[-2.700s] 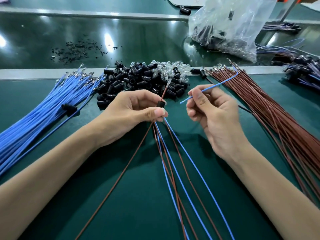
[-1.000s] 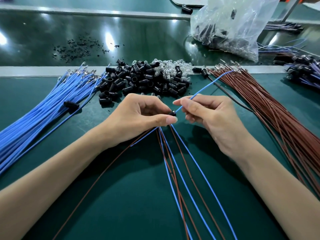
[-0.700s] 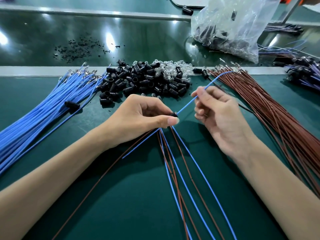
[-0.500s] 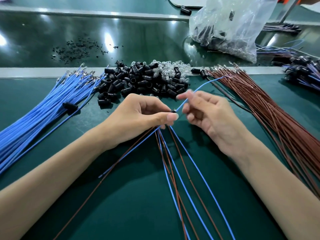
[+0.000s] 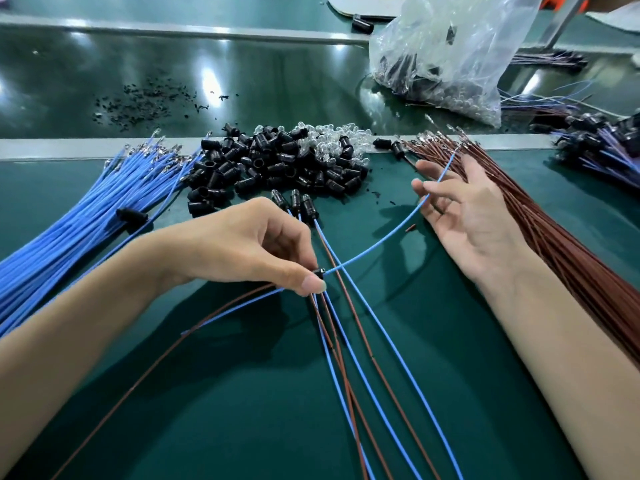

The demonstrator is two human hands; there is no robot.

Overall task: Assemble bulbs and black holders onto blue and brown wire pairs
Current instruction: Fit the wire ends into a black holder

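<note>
My left hand [image 5: 242,251] pinches a small black holder [image 5: 318,273] between thumb and forefinger. A brown wire [image 5: 145,372] and a blue wire [image 5: 381,237] pass through that holder. The blue wire arcs up and right to my right hand [image 5: 464,216], whose fingers are spread and nearly straight, with the wire running across the fingertips. Three holders with bulbs fitted [image 5: 294,202] lie just beyond my left hand, and their blue and brown wires [image 5: 363,358] trail toward me across the green mat.
A pile of black holders [image 5: 263,168] and clear bulbs [image 5: 325,143] lies at the mat's far edge. Loose blue wires [image 5: 79,216] fan out at left, brown wires [image 5: 561,244] at right. A plastic bag [image 5: 450,53] and more wired holders [image 5: 606,147] sit behind right.
My right hand has let go its pinch on the blue wire, opened and drawn up to the right. My left hand with the holder came toward me, uncovering three fitted holders.
</note>
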